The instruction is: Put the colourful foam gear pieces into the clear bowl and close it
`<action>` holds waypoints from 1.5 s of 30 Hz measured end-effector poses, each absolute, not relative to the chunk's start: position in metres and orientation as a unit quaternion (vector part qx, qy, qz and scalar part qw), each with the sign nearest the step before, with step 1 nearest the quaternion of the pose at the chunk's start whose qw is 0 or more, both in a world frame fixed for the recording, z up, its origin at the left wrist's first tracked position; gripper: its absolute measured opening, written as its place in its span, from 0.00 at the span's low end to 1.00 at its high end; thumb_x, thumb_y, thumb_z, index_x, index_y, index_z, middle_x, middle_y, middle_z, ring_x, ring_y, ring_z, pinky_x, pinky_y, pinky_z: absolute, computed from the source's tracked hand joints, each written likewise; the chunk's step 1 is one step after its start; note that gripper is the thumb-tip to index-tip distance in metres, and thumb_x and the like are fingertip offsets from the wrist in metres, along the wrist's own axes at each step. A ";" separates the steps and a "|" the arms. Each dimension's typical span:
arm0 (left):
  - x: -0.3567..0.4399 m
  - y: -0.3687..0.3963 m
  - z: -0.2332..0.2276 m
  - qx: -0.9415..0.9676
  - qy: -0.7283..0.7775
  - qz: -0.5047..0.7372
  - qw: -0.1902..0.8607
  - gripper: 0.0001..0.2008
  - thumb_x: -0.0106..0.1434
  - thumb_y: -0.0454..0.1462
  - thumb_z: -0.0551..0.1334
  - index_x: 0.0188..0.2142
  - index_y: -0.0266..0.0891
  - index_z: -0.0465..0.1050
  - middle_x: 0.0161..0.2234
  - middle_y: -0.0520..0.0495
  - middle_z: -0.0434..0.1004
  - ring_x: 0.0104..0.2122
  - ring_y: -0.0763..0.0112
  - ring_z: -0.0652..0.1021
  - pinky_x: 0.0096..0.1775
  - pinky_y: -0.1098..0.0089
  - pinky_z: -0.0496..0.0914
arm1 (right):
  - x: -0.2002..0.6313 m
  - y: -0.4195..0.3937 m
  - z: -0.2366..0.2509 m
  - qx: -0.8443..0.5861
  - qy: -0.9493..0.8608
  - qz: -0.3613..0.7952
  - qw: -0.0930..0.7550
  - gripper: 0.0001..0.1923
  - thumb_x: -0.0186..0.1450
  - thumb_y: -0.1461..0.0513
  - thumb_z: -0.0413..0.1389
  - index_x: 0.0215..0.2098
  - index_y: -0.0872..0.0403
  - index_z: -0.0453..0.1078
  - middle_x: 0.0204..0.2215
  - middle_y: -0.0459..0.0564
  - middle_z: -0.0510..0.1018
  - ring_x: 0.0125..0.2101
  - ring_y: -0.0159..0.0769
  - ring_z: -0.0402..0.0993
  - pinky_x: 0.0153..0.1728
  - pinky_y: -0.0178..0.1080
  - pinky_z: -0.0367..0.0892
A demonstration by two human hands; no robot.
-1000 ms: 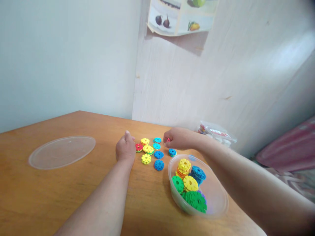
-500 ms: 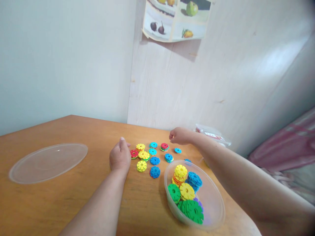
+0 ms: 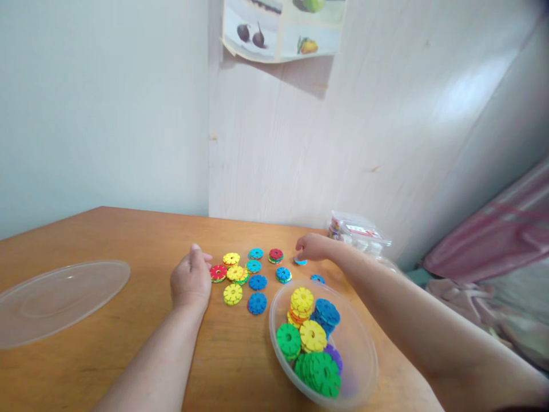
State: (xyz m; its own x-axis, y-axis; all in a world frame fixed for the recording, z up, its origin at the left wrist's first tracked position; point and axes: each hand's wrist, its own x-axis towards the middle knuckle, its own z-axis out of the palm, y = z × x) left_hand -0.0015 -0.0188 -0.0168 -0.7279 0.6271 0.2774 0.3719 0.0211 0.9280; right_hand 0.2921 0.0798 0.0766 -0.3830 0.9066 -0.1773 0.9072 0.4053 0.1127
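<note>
1. Wooden table (image 3: 107, 240), orange-brown, set in the corner of the room.
2. Clear plastic lid (image 3: 60, 300), lying flat at the table's left side, well apart from everything else.
3. Fruit poster (image 3: 281, 28) on the pale wall, its lower left corner curling away.
4. Clear packet (image 3: 358, 232) with red print, at the table's far right edge against the wall.
5. Pink striped fabric (image 3: 493, 234) beyond the table on the right.
6. Rumpled pale cloth (image 3: 476, 297) below it.

Left hand (image 3: 191, 280) curled, resting; right hand (image 3: 313, 247) reaching forward, fingers pinched.
</note>
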 end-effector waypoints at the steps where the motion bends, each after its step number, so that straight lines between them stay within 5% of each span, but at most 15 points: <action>1: -0.002 -0.019 -0.017 0.353 0.706 0.605 0.104 0.28 0.67 0.53 0.45 0.26 0.41 0.74 0.23 0.45 0.78 0.27 0.61 0.78 0.32 0.64 0.67 | 0.293 0.082 0.073 0.547 0.830 -0.001 0.105 0.29 0.58 0.50 0.60 0.54 0.56 0.74 0.51 0.57 0.79 0.49 0.48 0.75 0.44 0.38 0.69; 6: -0.001 -0.019 -0.016 0.357 0.708 0.602 0.089 0.28 0.67 0.53 0.45 0.25 0.41 0.74 0.22 0.46 0.76 0.26 0.62 0.76 0.32 0.65 0.66 | 0.296 0.090 0.060 0.555 0.825 -0.001 0.104 0.31 0.58 0.45 0.59 0.54 0.54 0.75 0.53 0.58 0.77 0.52 0.50 0.74 0.46 0.40 0.68; 45: -0.003 -0.018 -0.021 0.358 0.696 0.615 0.099 0.29 0.66 0.56 0.47 0.26 0.40 0.74 0.22 0.47 0.76 0.25 0.63 0.76 0.31 0.65 0.68 | 0.311 0.073 0.070 0.559 0.829 -0.024 0.025 0.18 0.58 0.58 0.57 0.44 0.58 0.77 0.41 0.55 0.82 0.39 0.41 0.77 0.32 0.34 0.65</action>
